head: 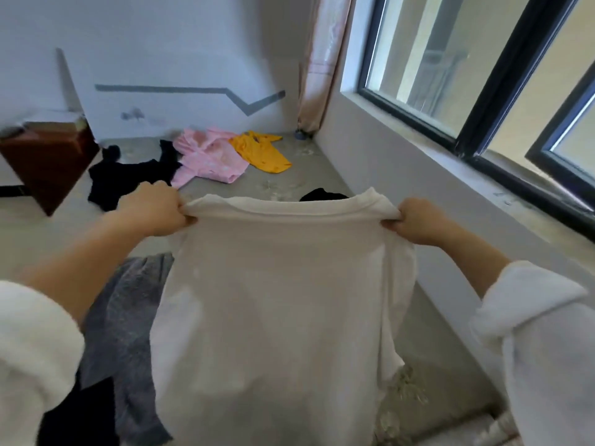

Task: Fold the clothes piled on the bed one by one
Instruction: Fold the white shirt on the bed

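A white garment (277, 300) hangs spread out in front of me, lifted above the bed (289, 178). My left hand (157, 209) grips its top left corner and my right hand (415, 222) grips its top right corner, stretching the upper edge taut between them. Further back on the bed lie a pink garment (209, 159), a yellow garment (262, 151) and a black garment (128, 180). A grey garment (128, 317) lies near me at the left, partly behind the white one. Another black piece (322, 194) peeks over the white garment's top edge.
A dark red wooden cabinet (48, 162) stands left of the bed. A windowsill (483, 194) and a black-framed window (467, 91) run along the right wall. A curtain (322, 66) hangs in the far corner.
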`<action>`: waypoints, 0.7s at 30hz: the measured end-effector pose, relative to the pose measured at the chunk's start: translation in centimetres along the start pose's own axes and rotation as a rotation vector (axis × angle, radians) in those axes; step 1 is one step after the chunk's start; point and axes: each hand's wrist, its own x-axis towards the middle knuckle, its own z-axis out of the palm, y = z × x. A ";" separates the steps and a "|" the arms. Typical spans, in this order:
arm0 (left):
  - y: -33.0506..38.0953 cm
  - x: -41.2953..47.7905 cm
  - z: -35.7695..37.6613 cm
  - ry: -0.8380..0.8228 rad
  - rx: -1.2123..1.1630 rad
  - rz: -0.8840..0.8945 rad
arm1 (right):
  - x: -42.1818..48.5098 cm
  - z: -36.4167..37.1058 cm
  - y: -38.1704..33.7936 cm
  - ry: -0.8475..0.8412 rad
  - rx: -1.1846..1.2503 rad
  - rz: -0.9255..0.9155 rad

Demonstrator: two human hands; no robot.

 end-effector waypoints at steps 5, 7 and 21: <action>2.2 2.3 -1.0 -0.012 -0.438 -0.226 | 3.4 0.2 -2.4 0.005 0.564 0.329; 3.0 3.1 -3.0 -0.003 -1.040 -0.205 | 4.0 -1.8 -3.2 0.008 1.044 0.362; 6.9 -5.8 2.5 0.766 -1.195 0.092 | -0.9 1.1 2.5 0.710 0.764 -0.156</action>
